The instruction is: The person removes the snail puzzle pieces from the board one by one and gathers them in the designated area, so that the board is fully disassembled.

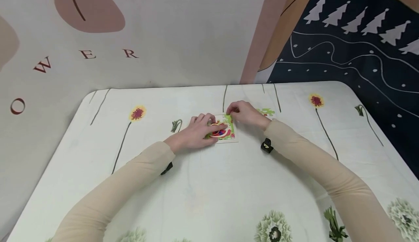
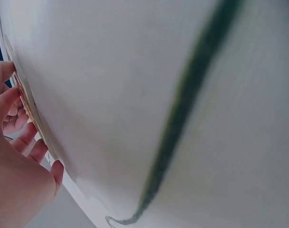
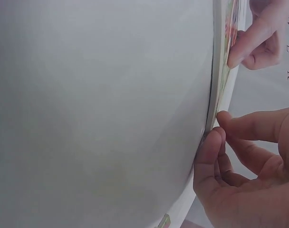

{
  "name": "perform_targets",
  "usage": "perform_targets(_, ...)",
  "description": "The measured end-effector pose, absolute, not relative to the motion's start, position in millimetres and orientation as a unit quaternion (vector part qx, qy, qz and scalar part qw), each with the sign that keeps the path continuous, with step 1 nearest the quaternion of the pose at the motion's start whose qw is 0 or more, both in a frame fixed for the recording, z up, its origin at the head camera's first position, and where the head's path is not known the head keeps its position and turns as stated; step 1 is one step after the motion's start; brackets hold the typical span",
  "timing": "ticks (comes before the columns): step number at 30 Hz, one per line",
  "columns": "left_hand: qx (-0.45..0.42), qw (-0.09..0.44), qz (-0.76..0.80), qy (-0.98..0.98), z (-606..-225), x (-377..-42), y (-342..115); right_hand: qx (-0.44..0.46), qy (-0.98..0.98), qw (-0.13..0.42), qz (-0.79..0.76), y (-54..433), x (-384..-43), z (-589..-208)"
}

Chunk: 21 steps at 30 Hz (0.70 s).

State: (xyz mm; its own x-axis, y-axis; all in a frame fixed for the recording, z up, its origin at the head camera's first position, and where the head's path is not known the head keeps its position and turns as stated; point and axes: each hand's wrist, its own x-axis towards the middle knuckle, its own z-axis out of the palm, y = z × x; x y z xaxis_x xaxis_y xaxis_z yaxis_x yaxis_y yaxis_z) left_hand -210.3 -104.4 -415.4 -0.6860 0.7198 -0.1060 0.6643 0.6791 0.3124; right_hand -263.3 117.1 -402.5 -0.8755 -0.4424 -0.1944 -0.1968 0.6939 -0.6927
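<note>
A small jigsaw puzzle (image 1: 231, 130) with a bright red, blue and green picture lies flat on a pale thin board (image 1: 229, 142). My left hand (image 1: 200, 131) rests over its left part, fingers spread and index reaching across the picture, hiding much of it. In the left wrist view, several fingertips (image 2: 38, 149) lie along the board's edge. At the puzzle's top right corner, my right hand (image 1: 244, 114) pinches with thumb and index. The right wrist view shows those fingertips (image 3: 224, 119) right at the corner; whether a loose piece sits between them, I cannot tell.
Loose green puzzle pieces (image 1: 266, 111) with a touch of red lie behind the right wrist. A white cloth printed with flowers (image 1: 137, 113) covers the table (image 1: 203, 198). Behind it hangs a patterned backdrop (image 1: 183, 34), dark with white trees at the right.
</note>
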Motion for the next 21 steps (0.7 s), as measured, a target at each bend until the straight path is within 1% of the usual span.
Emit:
perform_targets(6,0.380,0.113,0.123,0.910,-415.1,-209.5,-103.5,-0.165,0.904,0.183,-0.351,116.7,-263.5,-401.6)
perform_targets(10,0.377,0.113,0.121,0.911,-414.0,-208.9,-103.7,-0.169,0.905,0.182,-0.346,115.7,-262.8,-399.9)
perform_targets(16,0.383,0.107,0.124,0.909,-414.4,-208.4,-103.2,-0.184,0.903,0.197,-0.335,114.0,-262.0,-398.0)
perform_targets(21,0.385,0.106,0.120,0.909,-414.3,-208.4,-103.3,-0.179,0.902,0.201,-0.337,113.0,-261.9,-398.5)
